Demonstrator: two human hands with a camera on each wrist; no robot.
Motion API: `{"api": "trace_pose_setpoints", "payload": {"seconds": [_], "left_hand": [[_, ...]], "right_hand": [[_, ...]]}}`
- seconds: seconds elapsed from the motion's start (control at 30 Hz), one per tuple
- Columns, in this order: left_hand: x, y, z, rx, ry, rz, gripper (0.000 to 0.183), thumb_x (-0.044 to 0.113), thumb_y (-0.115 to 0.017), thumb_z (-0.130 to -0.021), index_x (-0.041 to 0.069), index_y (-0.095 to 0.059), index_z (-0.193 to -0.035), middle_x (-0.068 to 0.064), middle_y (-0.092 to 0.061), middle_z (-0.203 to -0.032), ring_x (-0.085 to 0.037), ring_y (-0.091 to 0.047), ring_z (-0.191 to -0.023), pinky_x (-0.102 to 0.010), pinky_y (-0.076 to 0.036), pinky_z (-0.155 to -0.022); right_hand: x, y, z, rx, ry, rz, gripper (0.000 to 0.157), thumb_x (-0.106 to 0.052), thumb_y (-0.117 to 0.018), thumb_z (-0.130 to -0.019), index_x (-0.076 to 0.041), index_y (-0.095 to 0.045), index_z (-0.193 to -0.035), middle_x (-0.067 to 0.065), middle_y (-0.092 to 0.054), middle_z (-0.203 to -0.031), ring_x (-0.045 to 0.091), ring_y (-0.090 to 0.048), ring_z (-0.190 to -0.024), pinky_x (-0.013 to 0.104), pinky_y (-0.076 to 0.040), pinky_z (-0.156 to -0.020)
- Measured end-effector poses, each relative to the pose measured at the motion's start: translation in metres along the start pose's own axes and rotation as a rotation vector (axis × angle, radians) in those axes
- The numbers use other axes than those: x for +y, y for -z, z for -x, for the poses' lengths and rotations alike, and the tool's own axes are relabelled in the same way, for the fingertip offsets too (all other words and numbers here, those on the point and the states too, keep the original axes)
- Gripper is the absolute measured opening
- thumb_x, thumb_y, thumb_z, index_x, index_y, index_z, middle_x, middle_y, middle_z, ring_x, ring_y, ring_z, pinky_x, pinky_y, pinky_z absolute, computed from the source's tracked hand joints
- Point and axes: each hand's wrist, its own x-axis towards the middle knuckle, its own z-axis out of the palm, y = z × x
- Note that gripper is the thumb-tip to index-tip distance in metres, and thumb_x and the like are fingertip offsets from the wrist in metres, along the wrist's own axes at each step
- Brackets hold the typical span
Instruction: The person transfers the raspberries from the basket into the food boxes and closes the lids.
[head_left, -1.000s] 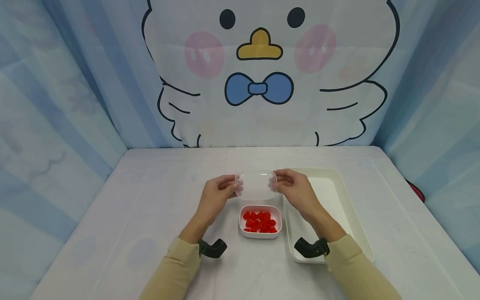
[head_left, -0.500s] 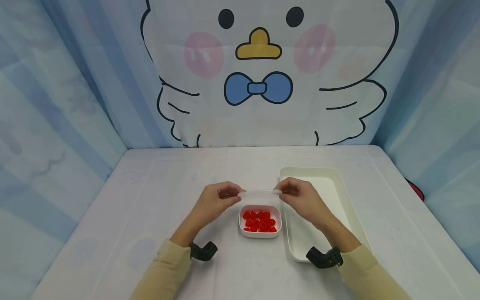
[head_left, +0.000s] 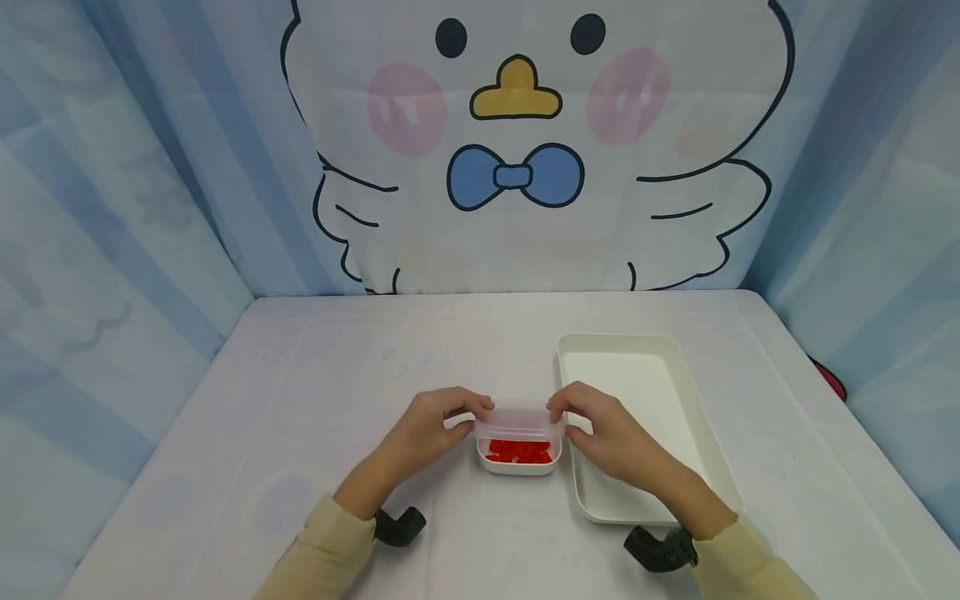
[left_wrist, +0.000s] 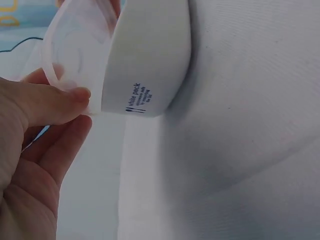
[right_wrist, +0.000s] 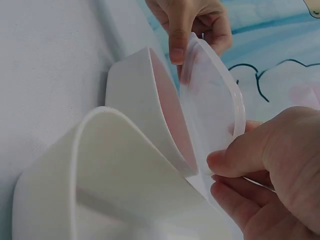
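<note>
A translucent lid (head_left: pixel 517 423) is held tilted over the back part of a small white food container (head_left: pixel 521 469). My left hand (head_left: pixel 435 429) pinches the lid's left end, and my right hand (head_left: pixel 611 429) pinches its right end. Red pieces (head_left: pixel 519 452) lie inside the container, partly covered by the lid. In the left wrist view, dark print marks the container's side (left_wrist: pixel 145 70), with the lid (left_wrist: pixel 77 50) at its rim. The right wrist view shows a gap between the lid (right_wrist: pixel 212 95) and the container (right_wrist: pixel 135 95) on one side.
A shallow white tray (head_left: pixel 690 417) lies to the right of the container, partly under my right hand and wrist. The white-covered table (head_left: pixel 337 358) ends at a printed fabric backdrop (head_left: pixel 517 242). Blue curtains (head_left: pixel 112 250) hang at both sides.
Both hands have brought the lid down and toward the person. It was raised behind the container, then turned nearly edge-on, and now covers the container's back part.
</note>
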Motion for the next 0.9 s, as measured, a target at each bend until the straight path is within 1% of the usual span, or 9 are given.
{"api": "trace_pose_setpoints", "payload": {"seconds": [0.1, 0.27, 0.4, 0.5, 0.57, 0.63, 0.7, 0.8, 0.9], "left_hand": [[0.001, -0.002, 0.003, -0.038, -0.025, -0.029, 0.028, -0.011, -0.072, -0.082, 0.011, -0.067, -0.100, -0.004, -0.071, -0.121, -0.017, -0.066, -0.117, -0.028, -0.054, -0.096], [0.002, -0.003, 0.007, -0.068, -0.054, -0.080, 0.027, -0.012, -0.067, -0.085, 0.011, -0.067, -0.100, -0.006, -0.069, -0.124, -0.020, -0.064, -0.121, -0.031, -0.053, -0.100], [0.004, -0.005, 0.009, -0.074, -0.064, -0.107, 0.026, -0.011, -0.062, -0.088, 0.010, -0.068, -0.102, -0.008, -0.068, -0.125, -0.021, -0.063, -0.122, -0.035, -0.052, -0.103], [0.007, -0.008, 0.010, -0.060, -0.076, -0.156, 0.025, -0.004, -0.063, -0.090, 0.008, -0.066, -0.113, -0.008, -0.063, -0.131, -0.022, -0.060, -0.125, -0.037, -0.052, -0.103], [0.009, -0.012, 0.011, -0.048, -0.113, -0.231, 0.033, 0.005, -0.068, -0.091, 0.006, -0.063, -0.123, -0.011, -0.058, -0.138, -0.024, -0.057, -0.128, -0.038, -0.051, -0.104], [0.011, -0.017, 0.011, -0.042, -0.159, -0.336, 0.050, 0.017, -0.073, -0.089, 0.002, -0.056, -0.134, -0.014, -0.051, -0.145, -0.028, -0.051, -0.135, -0.040, -0.048, -0.107], [0.014, -0.023, 0.011, -0.049, -0.188, -0.447, 0.069, 0.029, -0.075, -0.088, -0.003, -0.047, -0.142, -0.018, -0.044, -0.151, -0.032, -0.044, -0.141, -0.042, -0.045, -0.111], [0.016, -0.033, 0.012, -0.085, -0.192, -0.586, 0.084, 0.041, -0.073, -0.088, -0.009, -0.038, -0.146, -0.024, -0.038, -0.155, -0.038, -0.036, -0.145, -0.045, -0.039, -0.115], [0.019, -0.041, 0.015, -0.126, -0.175, -0.707, 0.084, 0.045, -0.066, -0.093, -0.011, -0.035, -0.147, -0.028, -0.035, -0.155, -0.040, -0.034, -0.146, -0.046, -0.036, -0.117]], "right_hand": [[0.000, -0.002, 0.003, -0.009, 0.043, 0.065, 0.038, 0.019, -0.065, -0.079, -0.016, -0.060, -0.095, -0.001, -0.065, -0.107, 0.012, -0.061, -0.106, 0.037, -0.055, -0.096], [-0.001, -0.006, 0.007, -0.026, 0.079, 0.127, 0.035, 0.017, -0.068, -0.078, -0.014, -0.061, -0.095, 0.002, -0.064, -0.111, 0.014, -0.061, -0.107, 0.035, -0.056, -0.093], [-0.002, -0.008, 0.010, -0.045, 0.077, 0.147, 0.030, 0.014, -0.064, -0.081, -0.013, -0.063, -0.096, 0.003, -0.062, -0.114, 0.013, -0.061, -0.106, 0.034, -0.056, -0.091], [-0.003, -0.008, 0.011, -0.041, 0.072, 0.149, 0.030, 0.012, -0.060, -0.081, -0.012, -0.064, -0.098, 0.002, -0.061, -0.114, 0.013, -0.060, -0.105, 0.033, -0.056, -0.090], [-0.004, -0.010, 0.010, -0.019, 0.072, 0.149, 0.027, 0.010, -0.061, -0.082, -0.011, -0.064, -0.099, 0.004, -0.062, -0.115, 0.014, -0.061, -0.106, 0.035, -0.056, -0.091], [-0.006, -0.013, 0.010, 0.010, 0.069, 0.164, 0.025, 0.005, -0.065, -0.083, -0.009, -0.065, -0.104, 0.007, -0.062, -0.120, 0.018, -0.061, -0.110, 0.039, -0.056, -0.094], [-0.009, -0.017, 0.009, 0.025, 0.067, 0.212, 0.029, -0.003, -0.069, -0.085, -0.006, -0.064, -0.114, 0.011, -0.060, -0.128, 0.024, -0.060, -0.118, 0.045, -0.054, -0.098], [-0.015, -0.026, 0.010, 0.008, 0.073, 0.327, 0.050, -0.017, -0.074, -0.086, 0.000, -0.057, -0.130, 0.020, -0.053, -0.140, 0.035, -0.054, -0.130, 0.050, -0.048, -0.105], [-0.018, -0.035, 0.011, -0.031, 0.103, 0.464, 0.069, -0.027, -0.076, -0.085, 0.007, -0.049, -0.138, 0.028, -0.046, -0.146, 0.042, -0.047, -0.135, 0.052, -0.045, -0.108]]}}
